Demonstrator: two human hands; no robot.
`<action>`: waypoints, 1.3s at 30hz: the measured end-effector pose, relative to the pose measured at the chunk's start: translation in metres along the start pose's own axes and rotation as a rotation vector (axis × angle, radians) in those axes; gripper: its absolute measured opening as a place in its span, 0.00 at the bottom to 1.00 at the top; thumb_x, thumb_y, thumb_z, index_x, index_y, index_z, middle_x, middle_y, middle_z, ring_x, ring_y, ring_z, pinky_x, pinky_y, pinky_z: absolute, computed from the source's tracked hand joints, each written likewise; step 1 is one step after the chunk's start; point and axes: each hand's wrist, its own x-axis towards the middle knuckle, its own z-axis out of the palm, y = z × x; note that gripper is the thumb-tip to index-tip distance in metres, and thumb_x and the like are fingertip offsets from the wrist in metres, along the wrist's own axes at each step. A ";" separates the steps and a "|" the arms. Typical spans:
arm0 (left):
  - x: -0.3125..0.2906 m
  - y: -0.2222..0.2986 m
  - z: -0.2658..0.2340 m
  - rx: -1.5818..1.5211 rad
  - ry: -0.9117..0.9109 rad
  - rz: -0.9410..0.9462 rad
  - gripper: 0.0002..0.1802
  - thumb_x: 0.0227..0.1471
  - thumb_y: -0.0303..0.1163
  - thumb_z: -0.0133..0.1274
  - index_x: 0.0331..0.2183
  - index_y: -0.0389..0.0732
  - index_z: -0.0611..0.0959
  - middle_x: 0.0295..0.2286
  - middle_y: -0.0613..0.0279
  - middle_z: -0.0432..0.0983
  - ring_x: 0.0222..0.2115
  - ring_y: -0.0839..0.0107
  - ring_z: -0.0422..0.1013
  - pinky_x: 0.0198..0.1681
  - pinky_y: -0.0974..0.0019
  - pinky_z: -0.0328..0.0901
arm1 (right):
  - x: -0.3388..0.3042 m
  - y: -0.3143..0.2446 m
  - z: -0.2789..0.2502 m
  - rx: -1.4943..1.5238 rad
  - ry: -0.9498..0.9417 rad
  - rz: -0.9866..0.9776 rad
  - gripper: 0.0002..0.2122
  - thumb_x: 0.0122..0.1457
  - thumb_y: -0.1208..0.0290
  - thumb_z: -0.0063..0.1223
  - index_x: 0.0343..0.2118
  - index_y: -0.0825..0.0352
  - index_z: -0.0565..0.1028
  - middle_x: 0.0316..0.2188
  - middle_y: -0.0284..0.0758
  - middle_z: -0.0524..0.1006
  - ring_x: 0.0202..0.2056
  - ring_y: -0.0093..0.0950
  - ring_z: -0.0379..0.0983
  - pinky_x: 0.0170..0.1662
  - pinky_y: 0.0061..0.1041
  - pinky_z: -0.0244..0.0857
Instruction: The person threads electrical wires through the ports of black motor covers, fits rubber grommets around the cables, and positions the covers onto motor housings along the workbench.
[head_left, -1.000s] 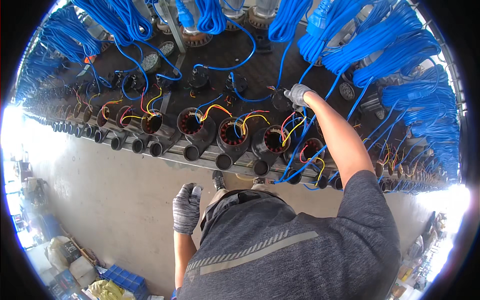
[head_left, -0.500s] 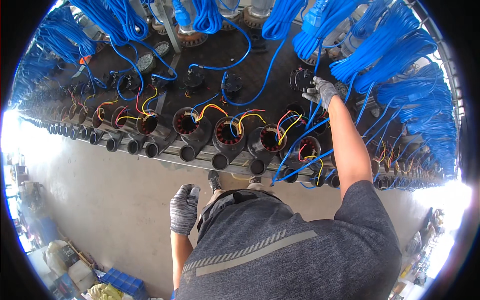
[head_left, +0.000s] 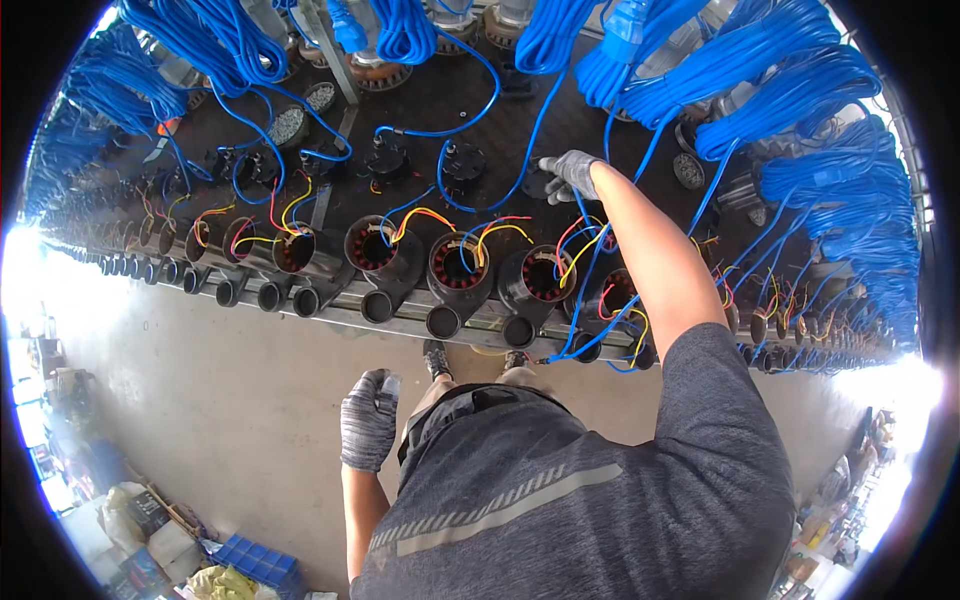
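My right hand point(head_left: 572, 176), in a grey knit glove, reaches over the dark bench. Its fingers are closed on the edge of a black round cap point(head_left: 538, 184), partly hidden by the glove. Just below stands a motor housing point(head_left: 540, 285) with red windings and loose red, blue and yellow wires. Another black cap point(head_left: 463, 162), joined to a blue cable, lies to the left on the bench. My left hand point(head_left: 368, 420), gloved too, hangs beside my body away from the bench. Its fingers are curled together and no object shows in them.
Similar housings point(head_left: 375, 250) line the bench's near edge. Thick coils of blue cable point(head_left: 770, 105) hang or lie along the far side and right. Small bowls of grey bits point(head_left: 288, 127) stand at the back left. A blue crate point(head_left: 250, 560) sits on the floor behind left.
My right hand has moved left across the bench, and the black cap has shifted left with it. Blue cable on the right has shifted too. My left hand stays about where it was.
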 end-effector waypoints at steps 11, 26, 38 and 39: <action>0.024 0.031 0.038 0.013 -0.140 0.137 0.15 0.60 0.37 0.54 0.39 0.34 0.81 0.31 0.44 0.80 0.33 0.52 0.78 0.38 0.58 0.70 | -0.177 -0.012 -0.042 -0.615 0.414 -0.856 0.16 0.64 0.66 0.53 0.51 0.68 0.75 0.43 0.46 0.81 0.45 0.41 0.78 0.49 0.32 0.71; 0.051 0.177 0.122 -0.101 -0.420 0.498 0.11 0.63 0.31 0.50 0.41 0.32 0.79 0.33 0.51 0.81 0.36 0.68 0.77 0.43 0.67 0.69 | -0.343 0.168 -0.017 -1.447 -0.100 -0.400 0.10 0.55 0.68 0.51 0.29 0.62 0.84 0.28 0.42 0.83 0.29 0.40 0.79 0.35 0.41 0.70; 0.213 0.242 0.249 1.039 -0.641 0.809 0.10 0.56 0.31 0.50 0.36 0.38 0.83 0.33 0.46 0.81 0.36 0.47 0.77 0.39 0.50 0.70 | -0.318 0.228 -0.047 -0.556 0.358 -0.706 0.16 0.59 0.68 0.53 0.49 0.64 0.74 0.37 0.41 0.78 0.46 0.42 0.73 0.44 0.39 0.70; 0.232 0.223 0.263 1.068 -0.723 0.863 0.10 0.55 0.32 0.51 0.35 0.37 0.83 0.31 0.46 0.81 0.35 0.47 0.77 0.39 0.50 0.70 | -0.315 0.203 -0.039 -0.555 0.391 -0.795 0.17 0.58 0.70 0.54 0.51 0.62 0.73 0.39 0.41 0.78 0.45 0.42 0.74 0.45 0.39 0.70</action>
